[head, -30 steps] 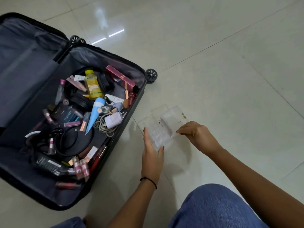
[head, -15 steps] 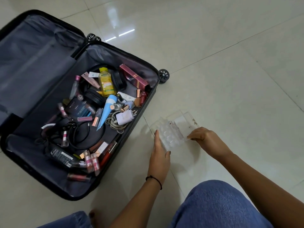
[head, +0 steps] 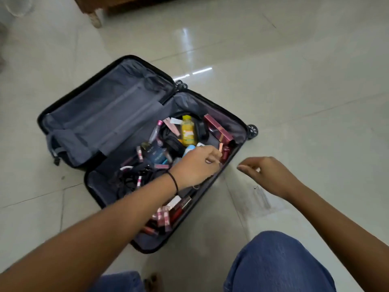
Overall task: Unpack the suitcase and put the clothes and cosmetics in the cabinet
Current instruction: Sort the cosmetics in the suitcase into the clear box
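Suitcase (head: 109, 114) lies open on the floor (head: 305, 98), long axis diagonal, wheels at the far-right end. Left hand (head: 197, 165) is over the cosmetics (head: 188, 131), fingers curled, can't tell if it's got anything. Right hand (head: 269, 175) hovers loosely curled, holding nothing.

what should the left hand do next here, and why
Probably pinch the small red tube near the suitcase's right wall and lift it out. The left hand hovers over the cosmetics with its fingertips curled beside that tube, and the right hand hangs empty over the floor.
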